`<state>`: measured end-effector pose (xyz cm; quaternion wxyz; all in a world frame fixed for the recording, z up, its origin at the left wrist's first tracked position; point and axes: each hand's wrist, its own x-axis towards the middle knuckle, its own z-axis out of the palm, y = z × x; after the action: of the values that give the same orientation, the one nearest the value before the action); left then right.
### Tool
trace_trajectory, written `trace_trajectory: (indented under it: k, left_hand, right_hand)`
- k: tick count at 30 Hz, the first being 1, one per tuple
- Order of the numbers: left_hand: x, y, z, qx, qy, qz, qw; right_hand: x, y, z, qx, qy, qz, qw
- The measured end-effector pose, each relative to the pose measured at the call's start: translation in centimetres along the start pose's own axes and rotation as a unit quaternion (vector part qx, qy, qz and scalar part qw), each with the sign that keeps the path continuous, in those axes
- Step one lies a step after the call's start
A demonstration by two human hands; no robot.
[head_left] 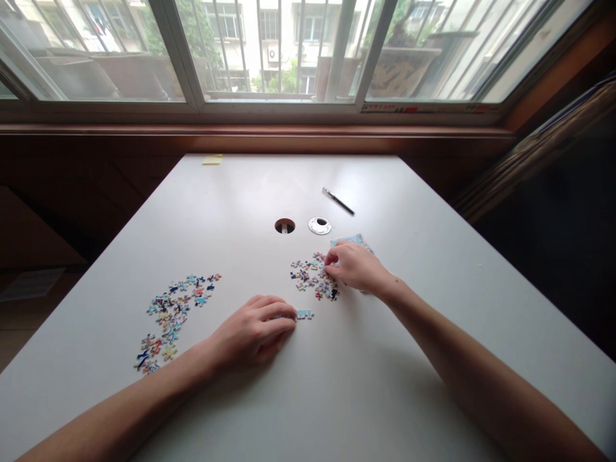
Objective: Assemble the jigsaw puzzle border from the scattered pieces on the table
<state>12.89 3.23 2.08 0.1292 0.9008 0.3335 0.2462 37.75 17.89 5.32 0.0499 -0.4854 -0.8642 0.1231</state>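
Note:
Just left of the table's middle, my left hand (260, 324) lies with curled fingers over a short strip of joined light-blue puzzle pieces (305, 314), its fingertips holding the strip's left end. That end is hidden under the fingers. My right hand (356, 264) reaches to the right side of a loose pile of puzzle pieces (308, 279). Thumb and index finger are pinched together there on a small puzzle piece, mostly hidden. Partly behind the right hand lies a blue printed sheet or packet (353, 240).
A second, longer spread of puzzle pieces (176, 308) lies on the left of the white table (231, 212). Farther back are a round cable hole (285, 226), its metal cover (319, 225), a black pen (339, 201) and a yellow sticky note (212, 160). A window stands beyond.

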Motion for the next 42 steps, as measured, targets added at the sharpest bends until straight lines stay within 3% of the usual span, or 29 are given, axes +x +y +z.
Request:
trace_trajectory:
  k: [13,19,24,28,32,37,42]
  left_hand:
    - [-0.1,-0.1,-0.1,0.000,-0.001,0.003,1.000]
    - [-0.1,-0.2,0.0,-0.009,-0.005,0.002,1.000]
    - [-0.1,-0.2,0.0,-0.007,-0.012,0.002,1.000]
    - [-0.1,-0.1,0.0,-0.006,-0.012,-0.001,1.000]
    - [0.0,-0.1,0.0,-0.003,-0.015,-0.001,1.000]
    - [0.1,0.0,-0.1,0.001,-0.007,0.000,1.000]
    - [-0.1,0.0,-0.1,0.000,-0.010,0.000,1.000]
  right_hand:
    - [0.0,-0.1,0.1,0.022,-0.004,0.015,1.000]
    - [-0.3,-0.3,-1.3,0.122,0.010,0.012,0.992]
    - [-2.4,-1.3,-2.6,0.239,0.056,-0.059,0.968]
    - [-5.9,-2.2,-0.1,0.343,0.051,-0.097,0.933]
    - [-8.3,-1.9,3.0,0.342,0.058,-0.136,0.928]
    - [-8.3,-1.5,4.4,0.302,0.075,-0.215,0.926]
    - [-8.3,-1.6,4.8,0.289,0.112,-0.236,0.921]
